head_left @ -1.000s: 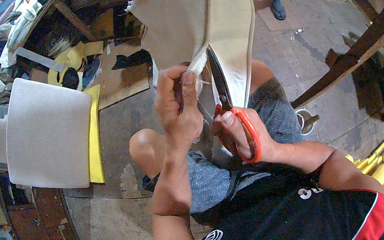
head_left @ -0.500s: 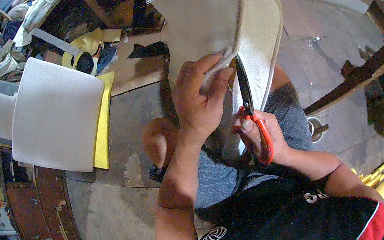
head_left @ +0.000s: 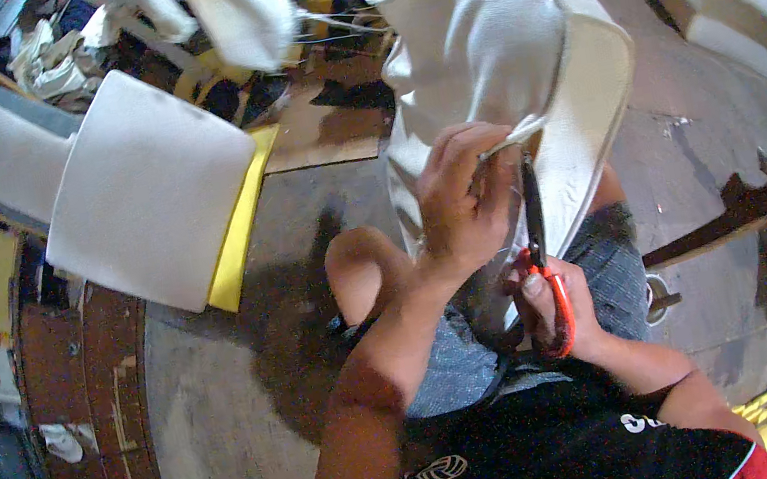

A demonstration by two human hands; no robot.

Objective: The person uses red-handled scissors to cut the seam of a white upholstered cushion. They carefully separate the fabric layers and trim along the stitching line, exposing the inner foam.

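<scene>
The left hand [head_left: 465,195] is closed, thumb against fingers, pinching the edge of a pale fabric cover [head_left: 498,43]. The right hand [head_left: 556,302] is curled around the orange handles of the scissors [head_left: 533,209], whose dark blades point up beside that edge; whether they are parted is unclear. The cover is in front of the person, partly over the right leg. Its panels look already joined along a curved seam. Loose strands remain at its far end, apparently untrimmed; how much edge has been cut cannot be told.
</scene>
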